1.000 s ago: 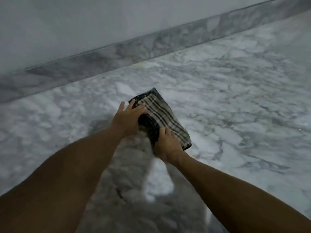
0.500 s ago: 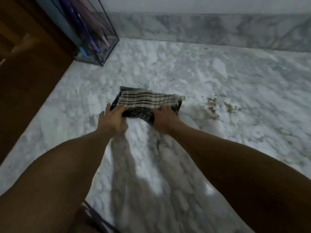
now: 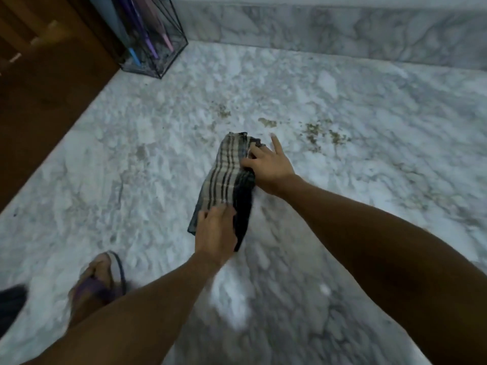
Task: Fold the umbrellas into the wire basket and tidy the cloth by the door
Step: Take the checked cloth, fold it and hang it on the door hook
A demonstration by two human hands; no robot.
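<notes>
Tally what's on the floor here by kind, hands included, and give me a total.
Checked cloth: 1
Wire basket: 1
Hands on the cloth: 2, left hand and right hand
Sandalled foot: 1
Umbrellas in the basket: count cannot be told, only coloured tips show
Total counted: 5

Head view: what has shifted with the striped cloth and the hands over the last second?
The folded dark-and-beige striped cloth has turned on the marble floor, now lying lengthwise away from the person. The left hand now grips its near end; the right hand presses its far right edge. Both hands stayed on it. The wire basket stayed put.
</notes>
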